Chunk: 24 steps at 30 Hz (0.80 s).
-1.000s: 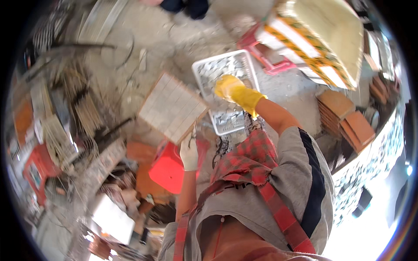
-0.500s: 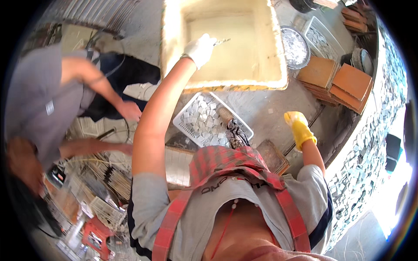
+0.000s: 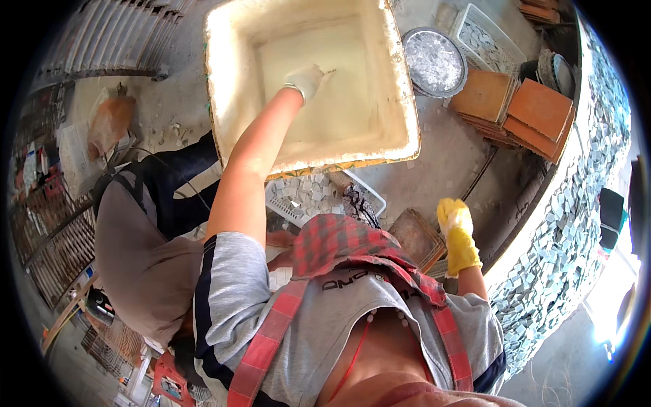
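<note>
My left hand [image 3: 305,81], in a white glove, reaches into a large rectangular pale-yellow tub [image 3: 409,115] with a rough rim. It is closed on a slim dark piece [image 3: 330,72], whose tip pokes out past the fingers; its kind is too small to make out. The tub's inside looks pale and cloudy, perhaps liquid. My right hand [image 3: 459,234], in a yellow glove, is held in the air to the right with fingers curled and nothing visible in them. Below the tub's near edge, a white plastic basket [image 3: 381,201] of small pale tiles is partly covered.
A round bucket [image 3: 434,61] with whitish contents stands right of the tub. Beside it are stacked brown boards [image 3: 539,115] and another tile basket [image 3: 488,37]. A ledge heaped with small grey tiles [image 3: 549,264] curves along the right. A co-worker [image 3: 146,251] bends low at my left.
In the view, the tub and bucket have shifted left and the tub now covers more of the tile basket. My left hand still grips the slim piece. The co-worker has bent down closer to me.
</note>
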Motion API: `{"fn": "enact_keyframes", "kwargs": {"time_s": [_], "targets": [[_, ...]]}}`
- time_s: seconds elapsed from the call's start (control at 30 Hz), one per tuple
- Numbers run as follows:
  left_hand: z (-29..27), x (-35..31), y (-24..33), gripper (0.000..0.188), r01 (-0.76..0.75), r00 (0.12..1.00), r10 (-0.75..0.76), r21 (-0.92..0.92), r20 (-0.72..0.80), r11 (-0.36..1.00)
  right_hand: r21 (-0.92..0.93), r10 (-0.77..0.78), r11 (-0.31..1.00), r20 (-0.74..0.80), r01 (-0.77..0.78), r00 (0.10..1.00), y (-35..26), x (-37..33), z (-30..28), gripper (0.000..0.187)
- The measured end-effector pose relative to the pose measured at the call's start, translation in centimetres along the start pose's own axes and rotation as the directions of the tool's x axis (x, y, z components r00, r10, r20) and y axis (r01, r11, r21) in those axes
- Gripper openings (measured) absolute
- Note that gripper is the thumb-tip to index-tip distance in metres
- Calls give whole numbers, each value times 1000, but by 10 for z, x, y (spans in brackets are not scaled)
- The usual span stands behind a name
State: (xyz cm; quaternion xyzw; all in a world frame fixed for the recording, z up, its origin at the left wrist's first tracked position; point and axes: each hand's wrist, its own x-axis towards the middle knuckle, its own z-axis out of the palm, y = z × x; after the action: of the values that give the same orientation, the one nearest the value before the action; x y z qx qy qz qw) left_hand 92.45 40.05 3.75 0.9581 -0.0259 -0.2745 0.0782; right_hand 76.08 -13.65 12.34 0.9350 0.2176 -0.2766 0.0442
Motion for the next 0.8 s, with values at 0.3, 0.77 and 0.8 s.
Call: {"fn": "enact_keyframes", "kwargs": {"time_s": [0.3,0.77,0.8], "targets": [[16,-50,-17,30,49,999,-49,12,-3,999,172,45,981,-657,92,752,-9,52,-161,60],[14,-114,-38,30,138,979,-163,-187,-123,973,-146,-361,872,453,466,816,-261,273,-204,47],[8,-123,-37,27,162,968,-196,-205,-157,965,-145,-414,846,427,513,804,-266,282,-189,46]]}}
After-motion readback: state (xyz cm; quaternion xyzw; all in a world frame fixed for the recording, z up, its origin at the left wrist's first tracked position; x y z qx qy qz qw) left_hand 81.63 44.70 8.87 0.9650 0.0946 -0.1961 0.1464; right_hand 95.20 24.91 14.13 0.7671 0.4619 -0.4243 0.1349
